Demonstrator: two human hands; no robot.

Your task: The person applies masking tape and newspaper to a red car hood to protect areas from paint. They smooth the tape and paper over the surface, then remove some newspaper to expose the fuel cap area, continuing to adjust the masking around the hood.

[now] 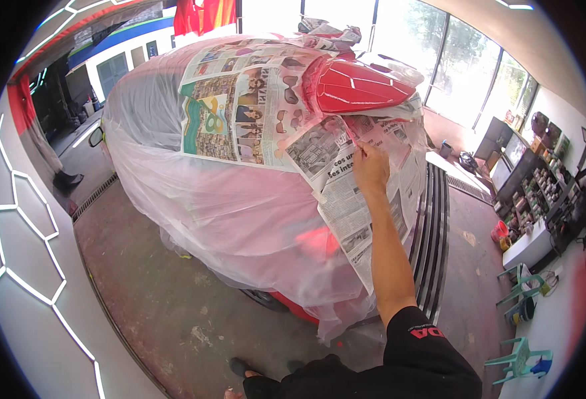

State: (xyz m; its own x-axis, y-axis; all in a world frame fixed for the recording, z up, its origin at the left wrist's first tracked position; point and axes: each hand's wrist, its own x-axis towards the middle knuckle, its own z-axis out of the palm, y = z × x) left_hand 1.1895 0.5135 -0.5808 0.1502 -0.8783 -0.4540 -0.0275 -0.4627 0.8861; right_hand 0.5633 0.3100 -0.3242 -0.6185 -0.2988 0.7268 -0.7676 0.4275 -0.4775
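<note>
My right hand (371,167) reaches out over the covered car and pinches a narrow reddish strip (351,132), which looks like masking tape. The strip runs up toward the lower edge of a glossy red body panel (360,87). Newspaper sheets (350,204) lie beneath my hand and forearm, and more colour-printed newspaper (253,114) surrounds the panel's left side. Thin translucent plastic sheeting (223,199), tinted pink in places, drapes the rest of the car. At the bottom edge, only a sliver of what seems my left hand (233,394) shows; its grip is hidden.
Dark slatted strips (430,239) run along the floor right of the car. Green plastic stools (517,359) and a shelf of small containers (542,187) line the right wall. Crumpled newspaper (330,32) sits behind the panel. A side mirror (96,135) sticks out at left.
</note>
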